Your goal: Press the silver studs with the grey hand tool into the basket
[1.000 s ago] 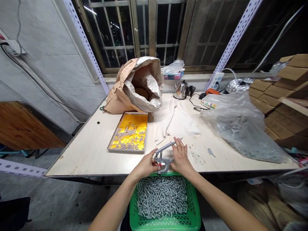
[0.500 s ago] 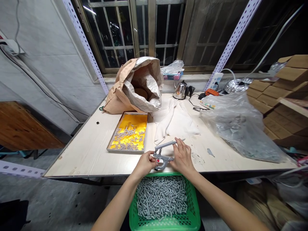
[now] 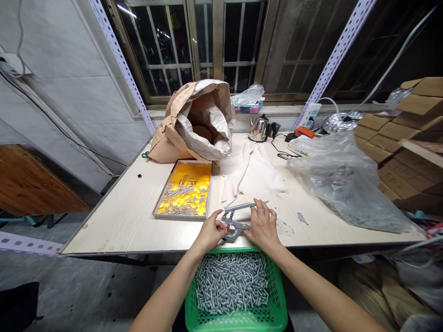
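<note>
Over the near edge of the table, my right hand (image 3: 263,223) is closed around the handles of grey spring-loaded hand pliers (image 3: 238,226). The handles are spread apart, with a coil spring between them. At the head of the pliers, my left hand (image 3: 212,233) has its fingertips pinched by a small red part (image 3: 227,228). What lies between those fingertips is too small to make out. Just below both hands is a green plastic basket (image 3: 282,295), filled with small silvery metal pieces (image 3: 231,281) like short screws or springs.
A shallow tray (image 3: 155,215) with yellow cloth holds more small metal pieces. Behind it lies an open paper sack (image 3: 166,138). White cloth (image 3: 259,177), a kettle (image 3: 259,129) and glasses (image 3: 287,156) are farther back. A plastic bag (image 3: 346,184) and cardboard boxes (image 3: 408,138) stand right.
My left fingers have shifted slightly at the head of the pliers, the index finger now higher. My right hand keeps its grip, and the pliers have barely moved.
</note>
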`<move>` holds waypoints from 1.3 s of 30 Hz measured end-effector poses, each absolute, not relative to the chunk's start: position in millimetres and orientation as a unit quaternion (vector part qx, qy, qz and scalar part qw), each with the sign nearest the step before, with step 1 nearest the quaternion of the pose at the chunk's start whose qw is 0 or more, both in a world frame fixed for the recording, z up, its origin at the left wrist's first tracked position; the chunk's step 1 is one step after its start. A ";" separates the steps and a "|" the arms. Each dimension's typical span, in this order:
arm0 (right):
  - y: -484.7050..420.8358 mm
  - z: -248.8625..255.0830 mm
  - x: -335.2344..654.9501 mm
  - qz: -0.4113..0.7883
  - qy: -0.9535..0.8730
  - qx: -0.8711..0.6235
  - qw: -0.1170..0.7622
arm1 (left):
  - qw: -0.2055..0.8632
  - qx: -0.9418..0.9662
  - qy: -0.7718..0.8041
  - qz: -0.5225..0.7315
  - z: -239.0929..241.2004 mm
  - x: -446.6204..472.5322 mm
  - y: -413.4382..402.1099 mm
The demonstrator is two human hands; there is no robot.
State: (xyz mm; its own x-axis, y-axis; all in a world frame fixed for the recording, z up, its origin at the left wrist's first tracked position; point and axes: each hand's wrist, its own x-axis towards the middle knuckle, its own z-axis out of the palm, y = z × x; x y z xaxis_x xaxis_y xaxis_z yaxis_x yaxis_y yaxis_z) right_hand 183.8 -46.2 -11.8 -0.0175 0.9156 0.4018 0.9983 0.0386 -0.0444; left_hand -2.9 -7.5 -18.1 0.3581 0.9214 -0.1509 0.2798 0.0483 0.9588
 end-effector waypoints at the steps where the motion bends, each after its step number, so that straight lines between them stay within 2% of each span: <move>1: -44.7 -12.8 183.8 -0.130 -0.699 -0.684 0.165 | 0.532 0.625 0.485 0.301 -19.6 -1.9 -5.8; 9: -38.0 -26.9 189.5 -0.122 -0.717 -0.661 0.185 | 0.544 0.562 0.547 0.299 -26.8 4.4 -9.0; 17: -38.3 -26.2 189.3 -0.104 -0.732 -0.649 0.179 | 0.554 0.596 0.506 0.286 -33.7 1.8 -13.0; 22: -37.1 -30.9 190.6 -0.092 -0.737 -0.647 0.175 | 0.537 0.579 0.515 0.332 -33.3 0.2 -16.1; 35: -35.9 -28.8 190.5 -0.061 -0.750 -0.625 0.208 | 0.624 0.502 0.523 0.291 -18.1 -9.0 -24.2; 39: -35.8 -29.1 190.1 -0.051 -0.735 -0.656 0.165 | 0.571 0.522 0.538 0.335 -17.2 -15.6 -26.1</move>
State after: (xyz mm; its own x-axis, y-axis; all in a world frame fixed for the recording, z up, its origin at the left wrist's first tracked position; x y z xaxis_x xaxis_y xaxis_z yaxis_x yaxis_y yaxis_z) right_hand 190.1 -35.8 -29.1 -0.0857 0.9470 0.3097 0.9807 0.1350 -0.1415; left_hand -15.6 -26.1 -17.2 0.1971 0.9440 -0.2645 0.1798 0.2304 0.9563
